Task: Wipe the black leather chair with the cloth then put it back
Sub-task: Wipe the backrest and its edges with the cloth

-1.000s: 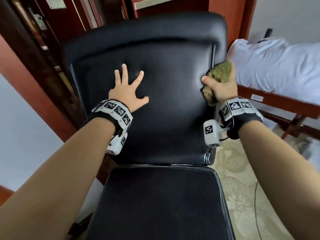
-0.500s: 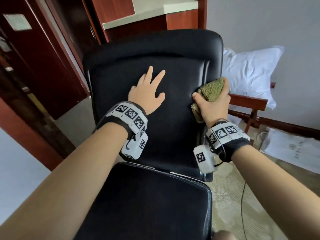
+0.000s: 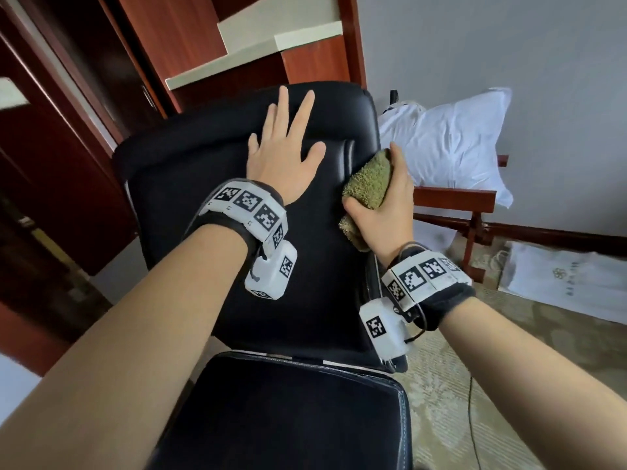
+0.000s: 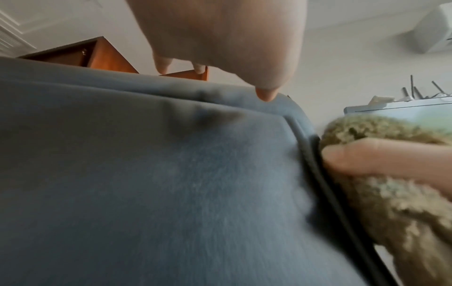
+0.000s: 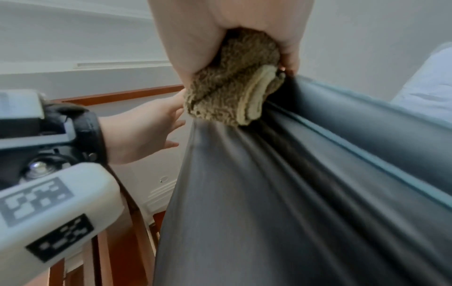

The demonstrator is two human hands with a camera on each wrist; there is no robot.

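So I was mid-wipe here, nowhere near finished. My right hand had its fingers and thumb curled tight around the bunched cloth, pressing it against the side edge of the chair backrest. My left hand lay flat just beside it, fingers straight and spread on the upper backrest, holding nothing, probably just steadying the thing. Can't tell from the leather which bits were already wiped, no visible streaks or marks. My guess is the backrest edge was in progress, with the seat below both hands not yet touched by either one. Putting the cloth back was all left to do.
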